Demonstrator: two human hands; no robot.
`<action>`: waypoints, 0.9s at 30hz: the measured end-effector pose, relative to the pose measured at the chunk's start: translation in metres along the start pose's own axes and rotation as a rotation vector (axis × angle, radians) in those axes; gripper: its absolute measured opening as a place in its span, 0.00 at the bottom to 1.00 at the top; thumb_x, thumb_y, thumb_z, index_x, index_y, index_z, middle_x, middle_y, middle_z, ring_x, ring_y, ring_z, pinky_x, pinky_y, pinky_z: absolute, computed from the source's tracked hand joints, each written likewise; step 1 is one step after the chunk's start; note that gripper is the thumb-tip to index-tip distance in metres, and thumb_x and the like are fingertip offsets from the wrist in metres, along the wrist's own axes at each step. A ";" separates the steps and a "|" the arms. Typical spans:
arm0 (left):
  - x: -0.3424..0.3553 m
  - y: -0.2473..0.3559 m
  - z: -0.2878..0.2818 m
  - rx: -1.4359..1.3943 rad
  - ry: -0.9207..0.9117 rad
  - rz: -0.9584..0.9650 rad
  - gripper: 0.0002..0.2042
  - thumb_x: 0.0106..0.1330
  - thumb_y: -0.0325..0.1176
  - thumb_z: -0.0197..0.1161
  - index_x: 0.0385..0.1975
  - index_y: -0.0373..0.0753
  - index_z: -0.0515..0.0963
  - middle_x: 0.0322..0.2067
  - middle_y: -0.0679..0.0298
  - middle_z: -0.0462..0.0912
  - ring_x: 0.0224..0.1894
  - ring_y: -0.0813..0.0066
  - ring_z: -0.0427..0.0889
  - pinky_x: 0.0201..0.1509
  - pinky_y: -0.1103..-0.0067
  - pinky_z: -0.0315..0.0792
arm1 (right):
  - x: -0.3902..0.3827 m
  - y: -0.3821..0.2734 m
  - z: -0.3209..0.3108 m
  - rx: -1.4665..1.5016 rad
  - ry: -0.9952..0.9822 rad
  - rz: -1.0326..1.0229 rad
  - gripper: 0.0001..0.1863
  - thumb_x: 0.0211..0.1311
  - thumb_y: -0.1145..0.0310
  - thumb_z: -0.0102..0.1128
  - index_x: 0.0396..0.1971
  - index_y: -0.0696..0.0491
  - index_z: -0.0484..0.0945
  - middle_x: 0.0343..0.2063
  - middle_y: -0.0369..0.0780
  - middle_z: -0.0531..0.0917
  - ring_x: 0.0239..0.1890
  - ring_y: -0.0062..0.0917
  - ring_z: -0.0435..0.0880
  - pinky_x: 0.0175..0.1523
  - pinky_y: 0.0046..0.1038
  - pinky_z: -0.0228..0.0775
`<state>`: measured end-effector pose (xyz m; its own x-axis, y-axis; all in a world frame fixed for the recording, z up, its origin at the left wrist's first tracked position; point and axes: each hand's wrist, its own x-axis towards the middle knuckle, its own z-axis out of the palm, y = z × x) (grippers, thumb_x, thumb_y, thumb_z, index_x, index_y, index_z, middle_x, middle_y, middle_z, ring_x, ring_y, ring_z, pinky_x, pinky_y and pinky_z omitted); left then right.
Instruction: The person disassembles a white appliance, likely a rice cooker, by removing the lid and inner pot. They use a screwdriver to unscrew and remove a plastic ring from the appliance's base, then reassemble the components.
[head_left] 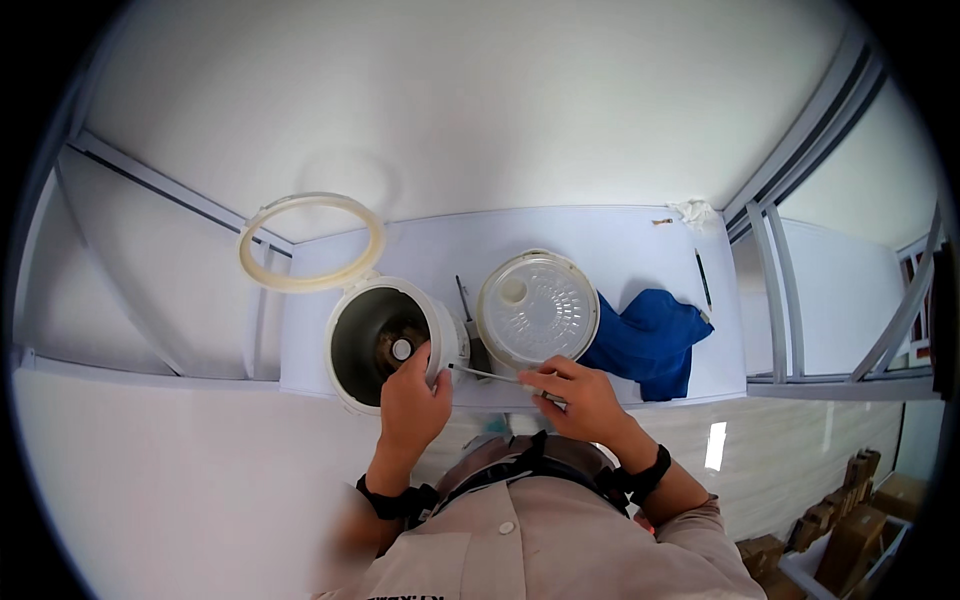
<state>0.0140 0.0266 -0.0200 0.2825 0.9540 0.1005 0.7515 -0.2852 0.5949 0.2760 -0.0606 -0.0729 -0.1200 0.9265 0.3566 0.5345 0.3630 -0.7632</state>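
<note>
A white rice cooker (448, 325) lies tipped toward me on the table, its grey metal inside facing me. A round white heater sensor (401, 349) shows at the bottom, with brownish stains around it. The open lid ring (374, 240) stands up at its far left side. My left hand (415, 400) is closed on the cooker's near right rim, thumb and fingers wrapped over the edge. In my right hand (580, 400) is a screwdriver (490, 374), its thin shaft pointing left with the tip by the cooker's outer wall. The handle is mostly hidden by my fingers.
Right of the cooker sits a round, translucent slotted lid part (540, 310). A crumpled blue cloth (655, 345) lies beside it. Another dark slim tool (463, 298) rests behind the cooker. A dark pen-like tool (704, 280) and white crumpled tissue (695, 211) are at the far right.
</note>
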 end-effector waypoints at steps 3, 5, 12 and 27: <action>0.001 -0.001 -0.006 -0.032 -0.073 0.006 0.23 0.66 0.31 0.70 0.61 0.34 0.81 0.44 0.42 0.89 0.45 0.40 0.89 0.49 0.58 0.82 | -0.005 -0.014 0.010 0.032 0.048 0.049 0.21 0.59 0.73 0.77 0.54 0.45 0.89 0.41 0.37 0.86 0.31 0.32 0.88 0.34 0.31 0.80; 0.004 0.005 -0.017 0.090 -0.166 -0.036 0.23 0.66 0.31 0.71 0.61 0.35 0.81 0.45 0.43 0.90 0.45 0.41 0.89 0.49 0.59 0.82 | -0.009 -0.016 0.020 0.027 0.090 0.064 0.19 0.61 0.71 0.77 0.53 0.45 0.90 0.40 0.38 0.87 0.31 0.32 0.88 0.34 0.31 0.80; -0.001 -0.018 -0.020 0.126 -0.078 0.185 0.24 0.63 0.33 0.73 0.61 0.39 0.82 0.43 0.51 0.88 0.42 0.45 0.88 0.46 0.61 0.82 | -0.020 -0.029 0.040 0.085 0.149 0.145 0.16 0.63 0.70 0.76 0.51 0.46 0.90 0.38 0.39 0.91 0.31 0.34 0.90 0.36 0.33 0.82; -0.008 -0.031 -0.028 -0.039 -0.075 0.223 0.17 0.58 0.25 0.77 0.49 0.34 0.87 0.35 0.55 0.85 0.35 0.55 0.87 0.40 0.69 0.80 | -0.029 -0.052 0.054 0.041 0.205 0.158 0.15 0.60 0.75 0.75 0.48 0.48 0.90 0.39 0.38 0.89 0.34 0.37 0.89 0.37 0.34 0.82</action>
<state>-0.0280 0.0301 -0.0166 0.4835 0.8580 0.1736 0.6428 -0.4826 0.5949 0.2063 -0.1006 -0.0728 0.1362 0.9341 0.3301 0.4984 0.2234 -0.8377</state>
